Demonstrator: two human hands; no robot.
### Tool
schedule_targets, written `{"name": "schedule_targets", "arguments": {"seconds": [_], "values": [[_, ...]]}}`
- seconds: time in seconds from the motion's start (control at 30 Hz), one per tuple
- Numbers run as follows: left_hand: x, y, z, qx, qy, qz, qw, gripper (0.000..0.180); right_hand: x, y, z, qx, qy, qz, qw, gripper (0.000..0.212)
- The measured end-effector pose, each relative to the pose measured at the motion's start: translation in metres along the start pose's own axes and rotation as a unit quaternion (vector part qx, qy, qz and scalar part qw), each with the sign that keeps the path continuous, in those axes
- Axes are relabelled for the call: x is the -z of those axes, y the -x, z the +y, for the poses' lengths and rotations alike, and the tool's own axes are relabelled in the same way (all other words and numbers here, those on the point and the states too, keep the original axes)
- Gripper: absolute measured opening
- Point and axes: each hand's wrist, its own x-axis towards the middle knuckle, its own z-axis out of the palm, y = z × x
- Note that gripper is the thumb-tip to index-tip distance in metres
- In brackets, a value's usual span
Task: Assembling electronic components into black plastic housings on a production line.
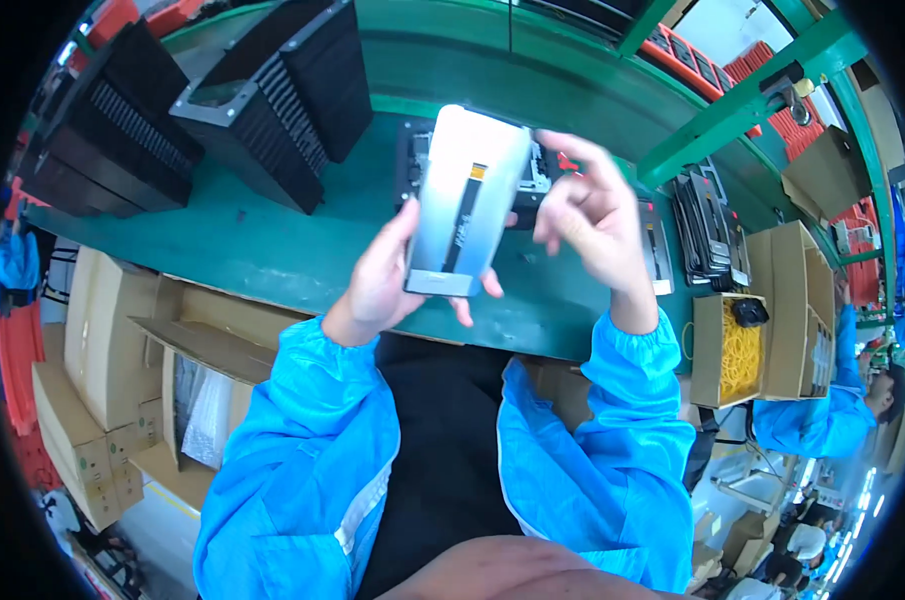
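Note:
A flat silver panel with rounded top corners, a dark stripe down its middle and a small yellow patch is held up over the bench. My left hand grips its lower part, thumb at the left edge and fingers passing behind to the right edge. To the panel's right is my right hand, its index finger stretched toward the panel's upper right edge and the others loosely curled, apart, with nothing seen in them. Behind the panel, a black unit with metal parts inside lies on the green bench, largely covered.
Tall black slotted cases stand at the back left. At the right lie stacked similar panels and a cardboard box holding yellow loops. Open cartons sit below the bench's left edge. A person in blue is at far right.

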Motion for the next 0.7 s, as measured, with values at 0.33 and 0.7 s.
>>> {"name": "schedule_targets", "arguments": {"seconds": [0.33,0.7], "values": [[0.007,-0.022,0.043,-0.072,-0.304,0.003,0.950,0.059,0.029,-0.030,0.018,-0.082,0.025,-0.244,0.966,0.028],[0.041,-0.083,0.050,-0.158,-0.737,0.032,0.657,0.079,0.055,-0.044,0.092,-0.098,-0.048,0.133,0.985,0.037]]}}
